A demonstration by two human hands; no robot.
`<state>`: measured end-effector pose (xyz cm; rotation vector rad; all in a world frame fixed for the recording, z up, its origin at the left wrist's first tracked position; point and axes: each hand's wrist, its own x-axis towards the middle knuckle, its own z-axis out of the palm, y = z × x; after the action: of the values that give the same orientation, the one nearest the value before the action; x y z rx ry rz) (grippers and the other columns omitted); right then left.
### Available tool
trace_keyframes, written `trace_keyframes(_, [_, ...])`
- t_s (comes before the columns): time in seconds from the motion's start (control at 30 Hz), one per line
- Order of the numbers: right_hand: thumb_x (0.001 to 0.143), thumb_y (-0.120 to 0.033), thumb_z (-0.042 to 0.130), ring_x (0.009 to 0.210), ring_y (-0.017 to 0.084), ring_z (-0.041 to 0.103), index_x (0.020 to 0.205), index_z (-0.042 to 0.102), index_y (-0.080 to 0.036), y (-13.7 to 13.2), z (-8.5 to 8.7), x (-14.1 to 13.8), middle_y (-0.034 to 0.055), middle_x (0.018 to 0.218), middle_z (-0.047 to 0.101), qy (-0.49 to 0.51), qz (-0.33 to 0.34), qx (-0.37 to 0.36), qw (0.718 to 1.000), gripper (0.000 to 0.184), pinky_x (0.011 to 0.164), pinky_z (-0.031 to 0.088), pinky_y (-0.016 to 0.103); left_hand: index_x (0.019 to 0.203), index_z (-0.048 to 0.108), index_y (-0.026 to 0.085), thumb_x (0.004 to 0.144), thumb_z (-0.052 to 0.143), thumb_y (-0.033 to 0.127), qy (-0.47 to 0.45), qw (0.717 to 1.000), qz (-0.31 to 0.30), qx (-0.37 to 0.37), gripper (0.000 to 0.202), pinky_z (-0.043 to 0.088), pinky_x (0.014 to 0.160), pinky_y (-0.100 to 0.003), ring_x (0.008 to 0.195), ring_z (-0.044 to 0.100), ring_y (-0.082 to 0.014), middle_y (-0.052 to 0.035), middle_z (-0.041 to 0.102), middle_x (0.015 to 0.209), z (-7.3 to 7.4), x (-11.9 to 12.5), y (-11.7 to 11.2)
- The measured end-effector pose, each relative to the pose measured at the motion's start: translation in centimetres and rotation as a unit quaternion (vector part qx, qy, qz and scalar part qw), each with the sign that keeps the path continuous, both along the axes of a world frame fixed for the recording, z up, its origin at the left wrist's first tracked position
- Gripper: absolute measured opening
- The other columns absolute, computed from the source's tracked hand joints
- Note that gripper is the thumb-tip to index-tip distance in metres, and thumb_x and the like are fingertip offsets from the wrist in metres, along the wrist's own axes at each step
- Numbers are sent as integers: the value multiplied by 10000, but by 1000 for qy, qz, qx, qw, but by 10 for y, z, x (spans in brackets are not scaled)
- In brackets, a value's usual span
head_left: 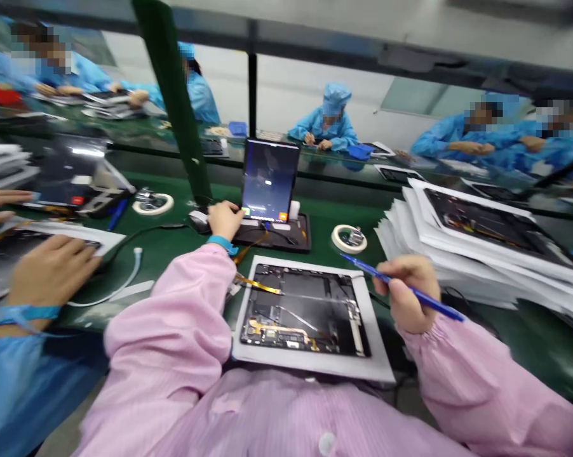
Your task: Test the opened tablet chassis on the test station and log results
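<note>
My left hand [225,219] reaches to the lower left corner of a lit tablet screen [270,181], which stands upright on a dark stand [300,235]. Its fingers stretch towards the corner; whether they press on it is hard to tell. My right hand [413,292] is closed around a slim blue pointed tool [436,304], tip towards the left. Between my arms lies an opened tablet housing [310,311] with its inner parts showing, on a white sheet [382,355]. An orange flex cable [260,285] runs from the housing towards the stand.
On the right rises a stack of white sheets [405,235] with tablet housings. Round white dishes [349,238] hold small metal items. At left, a co-worker's hand [53,273] rests over another tablet. A green post [172,95] stands ahead; people in blue work beyond.
</note>
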<state>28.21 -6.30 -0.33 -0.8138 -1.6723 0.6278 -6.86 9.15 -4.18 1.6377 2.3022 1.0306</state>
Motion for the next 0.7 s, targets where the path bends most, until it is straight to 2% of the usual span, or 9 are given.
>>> trace_keyframes(0.07, [882,-378,530,629,153,577,1092,525,-236,-10,-8,4,29,823,645,36,12,-84,996,253,503,422,277,1115,613,84,795,617,429,9,1000,-5,26,470,367,970,-443,1143,486,-313,-146,624,1133,11,6,-10])
trace_keyframes(0.13, [847,-320,594,632,130,566,982,546,-216,-10,-22,10,8,772,632,32,-18,-174,984,177,530,426,250,1131,589,96,799,609,409,-4,998,-38,43,456,408,932,-388,1057,552,-260,-115,640,1116,24,17,-24])
trace_keyframes(0.2, [814,-301,620,498,94,471,828,509,-209,-6,-39,18,-53,584,530,43,-53,-236,969,144,473,369,221,964,638,139,797,578,459,-58,981,-183,-4,366,459,794,-322,854,619,-209,-63,684,930,36,34,-42])
trace_keyframes(0.27, [816,-335,594,428,86,408,835,493,-213,-5,-54,22,-69,545,499,44,-63,-273,959,160,413,304,213,818,642,165,752,592,508,-78,931,-337,-121,354,462,688,-291,725,625,-187,-38,687,774,41,53,-63])
trace_keyframes(0.3, [813,-348,590,437,90,424,867,503,-211,-5,-60,23,-56,586,536,33,-75,-274,958,171,410,303,215,768,637,176,723,612,523,-60,901,-394,-169,352,452,653,-280,695,622,-182,-28,683,736,41,62,-73])
trace_keyframes(0.37, [783,-327,614,487,97,468,861,525,-201,-8,-67,23,-30,652,575,-13,-123,-244,962,174,442,334,222,708,616,194,675,652,524,5,860,-456,-231,334,415,591,-262,653,611,-175,-11,675,694,36,78,-88])
trace_keyframes(0.43, [752,-267,613,487,95,457,741,507,-199,-11,-68,22,-45,581,523,-58,-174,-212,960,127,470,341,227,670,585,208,643,680,510,87,843,-464,-258,318,355,540,-255,623,590,-170,4,661,673,30,88,-97])
trace_keyframes(0.5, [735,-222,577,458,93,428,660,463,-207,-12,-67,21,-63,510,455,-87,-191,-216,954,138,470,331,232,658,559,216,620,700,501,151,831,-463,-271,319,300,517,-256,611,571,-167,11,652,679,26,92,-100])
trace_keyframes(0.7, [776,-268,568,492,117,489,696,464,-216,-9,-66,19,-51,551,493,-96,-139,-233,958,142,499,382,251,680,539,230,578,732,468,199,808,-467,-300,323,256,518,-262,621,541,-162,20,639,706,23,90,-103])
